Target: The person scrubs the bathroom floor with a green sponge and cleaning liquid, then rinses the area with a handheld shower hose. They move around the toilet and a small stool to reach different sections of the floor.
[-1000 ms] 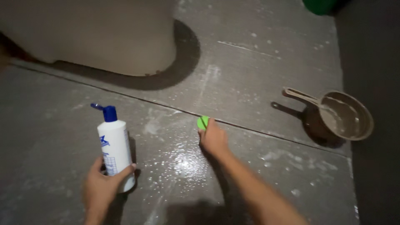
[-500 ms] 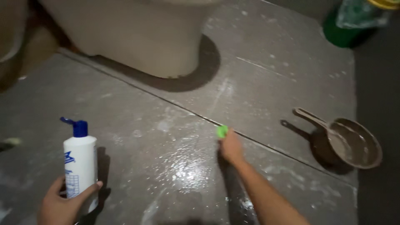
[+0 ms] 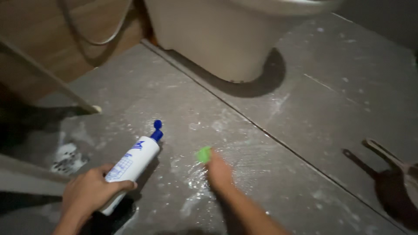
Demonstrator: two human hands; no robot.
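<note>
Grey floor tiles [image 3: 331, 109], wet and streaked with white residue, are seen from above in dim light; a tile joint runs diagonally across them from upper left to lower right; the pale base of a toilet [image 3: 226, 39] is set at the top of the view, with its dark shadow thrown on the tiles to its right. A white bottle [image 3: 130, 167] with a blue pump top is gripped about its lower body by the left hand [image 3: 89, 196], the fingers being closed round it; the bottle is tilted, its pump end pointed up and to the right, and its base is hidden behind the hand. A small green scrubber [image 3: 203, 154] is pressed to the wet floor under the fingertips of the right hand [image 3: 220, 174]; whether that grip is closed round it or merely laid upon it cannot be told; the scrubber lies just right of the bottle, apart from it, on a glistening patch. A dark, long-handled dipper [image 3: 392, 178] is partly seen at the right edge, well apart from both hands; wooden panelling [image 3: 39, 39] and a thin hose are seen at upper left.
</note>
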